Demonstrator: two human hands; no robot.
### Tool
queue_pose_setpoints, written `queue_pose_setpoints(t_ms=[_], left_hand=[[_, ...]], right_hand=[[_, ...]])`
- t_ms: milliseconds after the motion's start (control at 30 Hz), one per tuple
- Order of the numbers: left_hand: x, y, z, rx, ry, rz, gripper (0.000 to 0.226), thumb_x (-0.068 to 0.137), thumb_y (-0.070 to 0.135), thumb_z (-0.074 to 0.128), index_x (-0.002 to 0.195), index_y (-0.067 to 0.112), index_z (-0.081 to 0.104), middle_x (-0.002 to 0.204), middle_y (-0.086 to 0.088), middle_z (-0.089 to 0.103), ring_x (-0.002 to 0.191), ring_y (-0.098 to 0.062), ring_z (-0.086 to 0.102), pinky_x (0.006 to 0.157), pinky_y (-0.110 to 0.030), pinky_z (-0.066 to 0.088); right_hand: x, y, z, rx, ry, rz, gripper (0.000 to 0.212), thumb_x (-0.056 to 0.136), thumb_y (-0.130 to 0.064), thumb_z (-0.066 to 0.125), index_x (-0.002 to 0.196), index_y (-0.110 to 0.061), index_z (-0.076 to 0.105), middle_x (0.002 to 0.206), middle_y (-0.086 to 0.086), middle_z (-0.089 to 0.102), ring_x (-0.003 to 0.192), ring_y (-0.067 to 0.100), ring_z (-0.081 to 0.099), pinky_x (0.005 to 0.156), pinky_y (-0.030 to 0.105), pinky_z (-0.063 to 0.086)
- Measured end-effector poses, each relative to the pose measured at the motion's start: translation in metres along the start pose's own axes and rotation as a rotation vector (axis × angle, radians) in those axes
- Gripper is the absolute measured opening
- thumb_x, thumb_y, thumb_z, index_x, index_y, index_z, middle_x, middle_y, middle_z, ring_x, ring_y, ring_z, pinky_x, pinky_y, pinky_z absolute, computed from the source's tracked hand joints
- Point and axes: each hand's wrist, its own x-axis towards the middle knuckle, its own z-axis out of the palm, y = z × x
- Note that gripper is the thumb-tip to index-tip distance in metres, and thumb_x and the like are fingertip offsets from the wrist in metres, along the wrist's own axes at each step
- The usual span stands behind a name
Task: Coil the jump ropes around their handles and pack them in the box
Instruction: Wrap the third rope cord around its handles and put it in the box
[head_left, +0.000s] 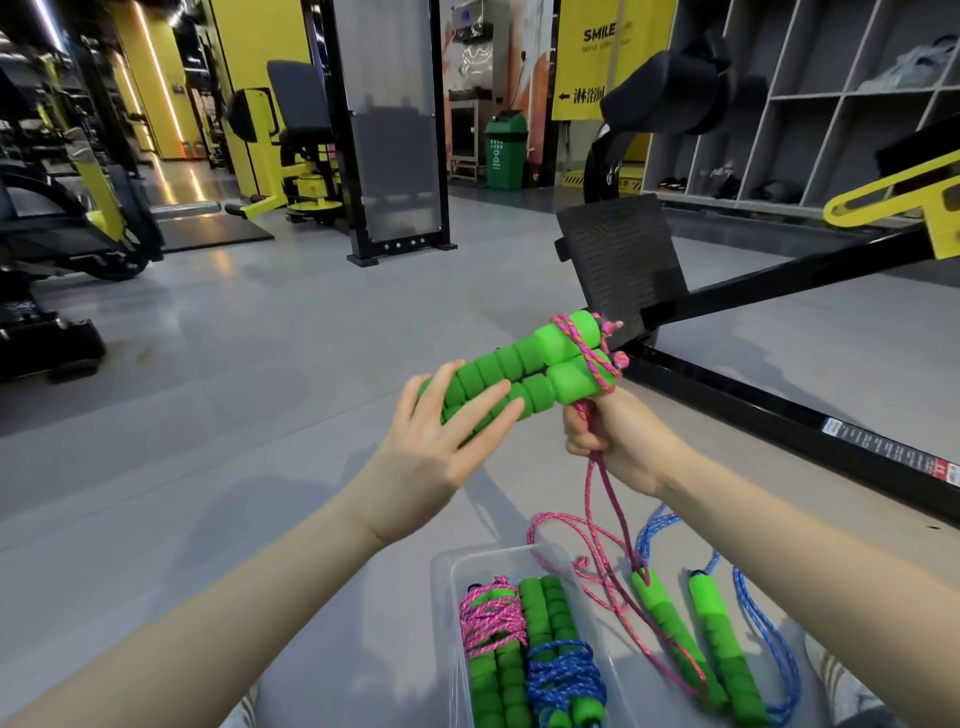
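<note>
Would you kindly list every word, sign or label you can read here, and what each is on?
"SMILE": top of the yellow banner.
Small line under it: blurred, unreadable.
Left arrow and what looks like "淋浴间": bottom of the same banner, last character partly hidden.
White print on the green bin: too small to read.
Sticker on the black bar: too small to read.

We lose the near end of the clear box (467, 555), with its pink-wound bundle (493, 618) and blue-wound bundle (563, 675), past the bottom edge. Our left hand (431, 447) covers the near ends of the green handles (519, 374).
</note>
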Motion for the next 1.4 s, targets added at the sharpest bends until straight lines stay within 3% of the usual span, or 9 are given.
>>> queue_pose_setpoints(t_ms=[233, 367, 533, 700, 900, 1033, 1233, 1333, 1400], left_hand=[[-0.013, -0.02, 0.01, 0.089, -0.056, -0.064, 0.051, 0.083, -0.01, 0.043, 0.131, 0.007, 0.048, 0.128, -0.014, 0.056, 0.102, -0.05, 0.052, 0.076, -0.047, 0.041], [-0.027, -0.03, 0.012, 0.148, -0.158, -0.044, 0.047, 0.086, -0.01, 0.03, 0.126, 0.006, 0.05, 0.12, -0.015, 0.063, 0.096, -0.05, 0.056, 0.072, -0.044, 0.041], [-0.04, -0.034, 0.007, 0.185, -0.272, 0.077, 0.056, 0.093, -0.005, 0.011, 0.123, 0.006, 0.056, 0.118, -0.014, 0.063, 0.096, -0.05, 0.057, 0.073, -0.048, 0.046], [-0.04, -0.016, 0.007, 0.156, -0.367, 0.246, 0.052, 0.078, 0.001, 0.038, 0.129, 0.01, 0.046, 0.125, -0.009, 0.058, 0.103, -0.049, 0.05, 0.078, -0.052, 0.048], [-0.041, -0.014, 0.004, 0.112, -0.424, 0.271, 0.059, 0.074, -0.003, 0.036, 0.131, 0.01, 0.043, 0.125, -0.01, 0.056, 0.101, -0.051, 0.055, 0.078, -0.055, 0.05], [-0.04, 0.0, -0.007, 0.042, -0.226, 0.36, 0.049, 0.093, -0.005, 0.029, 0.137, 0.01, 0.041, 0.134, -0.01, 0.044, 0.109, -0.05, 0.052, 0.088, -0.056, 0.046], [-0.014, 0.028, -0.017, -0.044, -0.048, 0.344, 0.038, 0.101, 0.008, 0.038, 0.137, 0.014, 0.044, 0.135, -0.007, 0.046, 0.118, -0.047, 0.046, 0.097, -0.055, 0.04], [-0.004, 0.027, -0.018, -0.051, -0.009, 0.289, 0.035, 0.102, 0.01, 0.036, 0.135, 0.015, 0.045, 0.134, -0.007, 0.047, 0.116, -0.047, 0.046, 0.097, -0.055, 0.04], [0.001, 0.022, -0.017, -0.038, -0.015, 0.243, 0.035, 0.101, 0.007, 0.033, 0.134, 0.013, 0.045, 0.135, -0.009, 0.044, 0.116, -0.048, 0.043, 0.094, -0.057, 0.038]], right_hand=[[-0.009, -0.003, 0.011, -0.391, -0.1, 0.029, 0.025, 0.101, -0.018, 0.034, 0.101, -0.005, 0.055, 0.044, 0.001, 0.04, 0.033, 0.011, 0.024, 0.041, 0.02, 0.026], [-0.015, -0.021, 0.01, -0.611, -0.268, 0.127, 0.027, 0.101, -0.021, 0.036, 0.098, -0.003, 0.056, 0.044, 0.0, 0.038, 0.032, 0.011, 0.028, 0.04, 0.021, 0.028], [-0.014, -0.046, 0.009, -0.917, -0.255, -0.017, 0.029, 0.094, -0.031, 0.053, 0.083, -0.007, 0.064, 0.056, -0.002, 0.036, 0.043, 0.007, 0.028, 0.042, 0.018, 0.025], [-0.015, -0.06, 0.002, -1.119, -0.293, -0.141, 0.037, 0.085, -0.036, 0.066, 0.059, -0.012, 0.057, 0.05, -0.009, 0.039, 0.047, 0.005, 0.028, 0.047, 0.021, 0.024], [-0.02, -0.077, -0.004, -0.958, -0.34, -0.154, 0.039, 0.082, -0.034, 0.067, 0.069, 0.001, 0.056, 0.052, -0.004, 0.035, 0.053, 0.014, 0.025, 0.049, 0.026, 0.021], [-0.014, -0.079, -0.013, -0.715, -0.211, -0.211, 0.038, 0.069, -0.036, 0.072, 0.067, -0.001, 0.059, 0.059, 0.008, 0.034, 0.055, 0.016, 0.024, 0.052, 0.03, 0.017], [-0.007, -0.063, -0.044, -0.32, -0.21, -0.045, 0.033, 0.078, -0.019, 0.069, 0.054, -0.016, 0.046, 0.046, -0.007, 0.024, 0.041, 0.006, 0.021, 0.043, 0.017, 0.027], [-0.01, -0.048, -0.047, -0.22, -0.174, 0.027, 0.036, 0.077, -0.035, 0.071, 0.066, -0.013, 0.045, 0.049, -0.004, 0.044, 0.038, 0.006, 0.041, 0.043, 0.018, 0.038], [-0.015, -0.04, -0.036, -0.112, -0.122, 0.065, 0.034, 0.086, -0.028, 0.062, 0.07, 0.001, 0.051, 0.057, 0.012, 0.057, 0.041, 0.006, 0.058, 0.047, 0.016, 0.047]])
